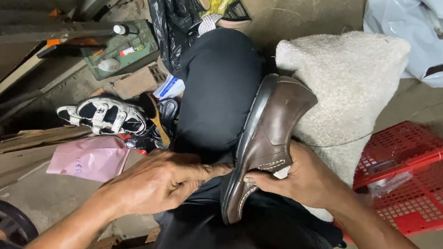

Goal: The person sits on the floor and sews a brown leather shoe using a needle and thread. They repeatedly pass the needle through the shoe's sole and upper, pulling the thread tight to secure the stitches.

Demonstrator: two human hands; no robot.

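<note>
In the middle of the frame a brown leather shoe (266, 147) lies on its side across the person's black-trousered lap (216, 101), its dark sole turned toward the left and its toe pointing to the upper middle. The right hand (305, 177) is closed around the shoe's upper from the right, thumb pressed on the stitched edge near the opening. The left hand (161, 182) comes in from the lower left with fingers drawn together and the fingertips (219, 169) touching the sole's edge; it pinches nothing that can be made out. Behind the shoe, to the upper right, a cream towel (345, 78) lies bunched, touching the shoe. At the right edge sits one red plastic basket (423, 177), close to the right forearm, leaving little room there. Left of the lap lie one black-and-white sandal (101, 115) and one pink paper (90, 159), with bare floor below them. One green tray (123, 53) stands in the upper left.
</note>
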